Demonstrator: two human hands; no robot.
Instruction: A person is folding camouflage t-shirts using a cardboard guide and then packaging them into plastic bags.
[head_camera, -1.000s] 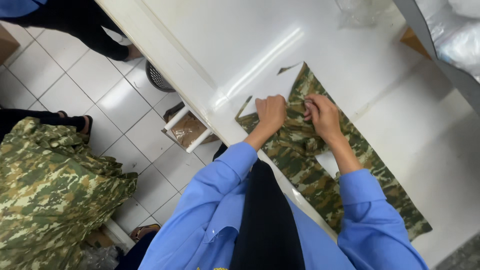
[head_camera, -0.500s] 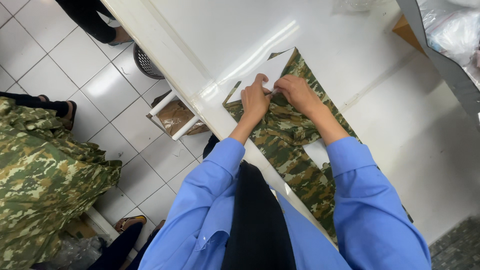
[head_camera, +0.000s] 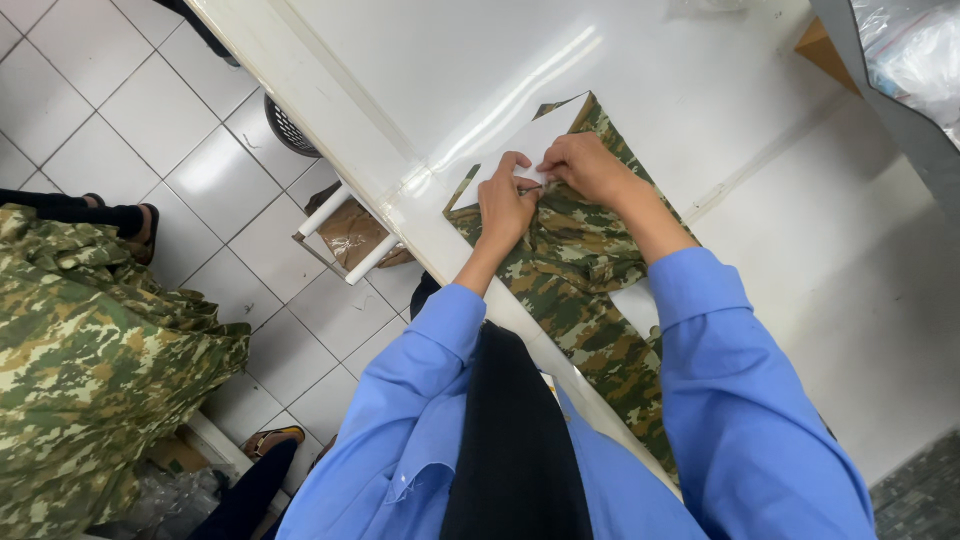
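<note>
Both hands have shifted toward 12 o'clock on the white table (head_camera: 700, 90): left hand (head_camera: 506, 205) and right hand (head_camera: 585, 166) pinch the camouflage garment (head_camera: 580, 270), fingertips narrow, meeting at its upper edge

clear bag: (head_camera: 915, 50) top-right corner, crumpled see-through plastic w/ pale contents, on grey ledge (head_camera: 880, 85).
brown wrap: (head_camera: 352, 232) under table edge, crinkled tan bag/paper on small white-railed rack (head_camera: 345, 240).
plastic, floor: (head_camera: 165, 490) bottom-left, clear crumpled film near camo pile (head_camera: 90, 370).
labels/signs/screens: none seen.
</note>
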